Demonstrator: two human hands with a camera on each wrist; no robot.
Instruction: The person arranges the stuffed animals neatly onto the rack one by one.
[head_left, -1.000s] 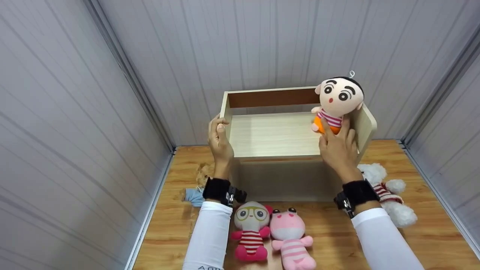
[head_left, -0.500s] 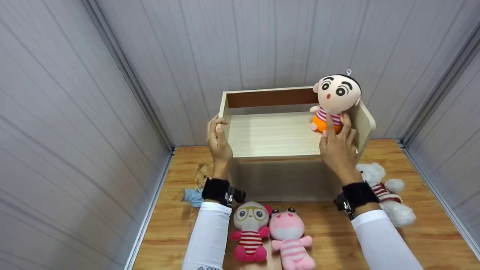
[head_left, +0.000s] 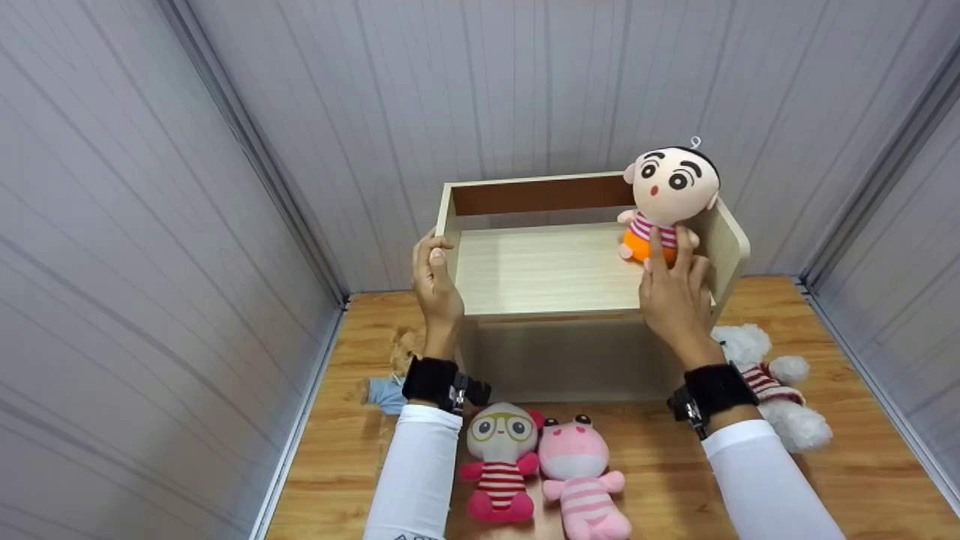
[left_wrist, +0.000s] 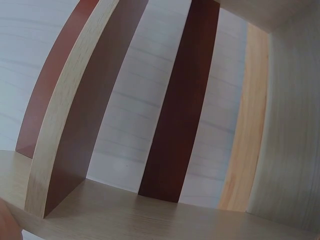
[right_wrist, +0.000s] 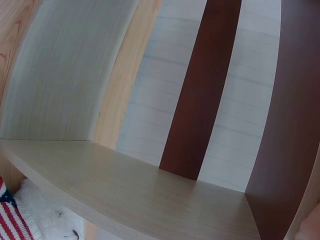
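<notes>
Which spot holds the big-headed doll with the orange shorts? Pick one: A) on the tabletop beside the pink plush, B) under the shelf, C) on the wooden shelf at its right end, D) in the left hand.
C: the doll sits on the top board of the wooden shelf against its right side panel, with the right hand touching it from the front.
</notes>
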